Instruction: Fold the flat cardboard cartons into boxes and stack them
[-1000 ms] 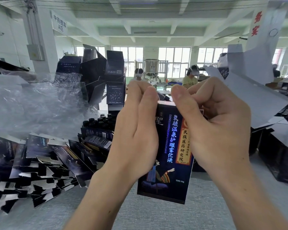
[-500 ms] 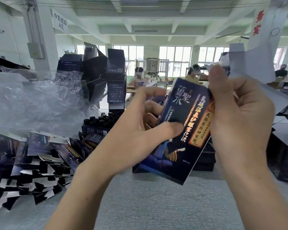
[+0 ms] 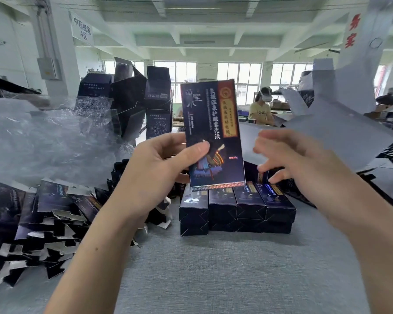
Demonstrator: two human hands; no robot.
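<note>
Right now my left hand [image 3: 159, 168] grips the dark carton [image 3: 213, 132] upright, just above the stack of finished boxes [image 3: 236, 207]. The thumb is pressed on its printed front and the fingers are curled behind. My right hand [image 3: 304, 159] hovers above the stack's right end, apart from the carton, fingers loose and spread, holding nothing. The stack sits on the grey table [image 3: 213, 268], two layers high. Left of the stack lies a heap of flat cartons [image 3: 43, 223], with crumpled plastic wrap [image 3: 43, 137] behind it.
</note>
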